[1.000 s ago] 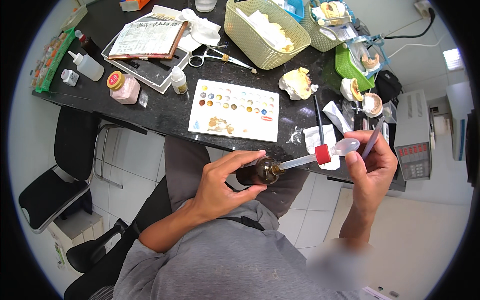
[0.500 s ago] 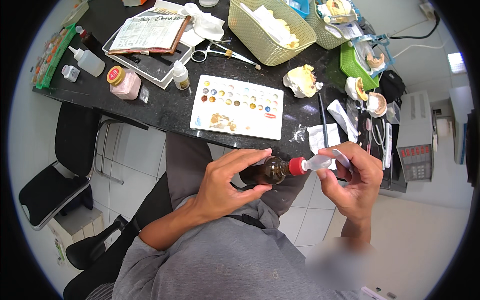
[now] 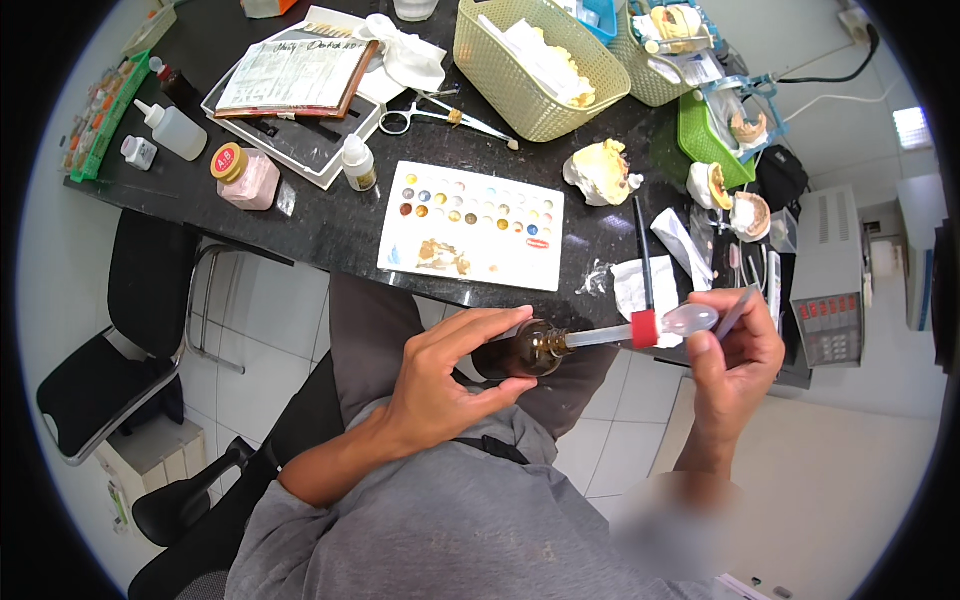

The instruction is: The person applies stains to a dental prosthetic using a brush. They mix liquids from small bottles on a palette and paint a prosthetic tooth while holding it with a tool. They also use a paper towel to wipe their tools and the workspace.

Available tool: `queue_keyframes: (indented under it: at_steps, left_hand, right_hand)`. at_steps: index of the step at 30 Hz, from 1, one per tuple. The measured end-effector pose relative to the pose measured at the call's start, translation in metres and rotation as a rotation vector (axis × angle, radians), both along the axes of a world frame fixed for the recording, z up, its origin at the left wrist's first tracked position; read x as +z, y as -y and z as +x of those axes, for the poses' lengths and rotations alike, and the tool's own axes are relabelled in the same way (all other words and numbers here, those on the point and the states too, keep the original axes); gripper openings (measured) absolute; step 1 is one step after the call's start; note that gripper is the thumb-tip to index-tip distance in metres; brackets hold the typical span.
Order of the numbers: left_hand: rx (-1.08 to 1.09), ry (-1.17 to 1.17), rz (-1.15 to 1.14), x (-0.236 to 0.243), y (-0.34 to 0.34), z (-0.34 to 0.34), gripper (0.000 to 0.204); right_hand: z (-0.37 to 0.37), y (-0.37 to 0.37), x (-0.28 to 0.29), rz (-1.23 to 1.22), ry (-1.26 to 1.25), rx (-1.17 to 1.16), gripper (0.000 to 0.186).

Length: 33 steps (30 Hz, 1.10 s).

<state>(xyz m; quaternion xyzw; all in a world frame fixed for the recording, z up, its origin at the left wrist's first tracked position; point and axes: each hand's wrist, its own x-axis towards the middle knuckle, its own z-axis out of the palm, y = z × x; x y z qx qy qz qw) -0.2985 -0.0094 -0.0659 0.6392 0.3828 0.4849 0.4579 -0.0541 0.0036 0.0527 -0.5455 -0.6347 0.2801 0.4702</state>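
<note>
My left hand is wrapped round a brown glass bottle, which lies tilted with its neck to the right. By its clear bulb, my right hand grips a dropper with a red screw collar. The dropper's pale tube spans the gap between collar and bottle, its tip at or just inside the mouth. A thin greyish strip or handle also sticks up between the right fingers; its kind is unclear. Just beyond lies a white palette with several coloured wells.
Near the right hand lie a dark-handled brush and crumpled tissue. Dental casts stand behind, beside a cream basket. Scissor-like forceps, a dropper bottle and a pink-filled jar are farther left.
My right hand has moved right, drawing the dropper collar away from the bottle's neck, so the tube now shows. My left hand and the bottle have shifted slightly left.
</note>
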Motion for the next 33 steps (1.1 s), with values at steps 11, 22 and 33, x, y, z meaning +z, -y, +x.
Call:
queue_keyframes:
  at_steps: [11, 22, 33]
  left_hand:
    - [0.026, 0.033, -0.098, -0.004, 0.004, -0.005, 0.065]
    - [0.011, 0.034, -0.072, -0.007, 0.005, -0.008, 0.067]
    - [0.012, 0.030, -0.032, -0.009, 0.003, -0.008, 0.065]
  right_hand:
    - [0.002, -0.034, 0.005, 0.007, -0.055, -0.058, 0.024]
    - [-0.007, -0.046, -0.011, -0.001, 0.179, -0.045, 0.021]
    - [-0.013, -0.046, -0.006, 0.015, 0.222, -0.054, 0.022]
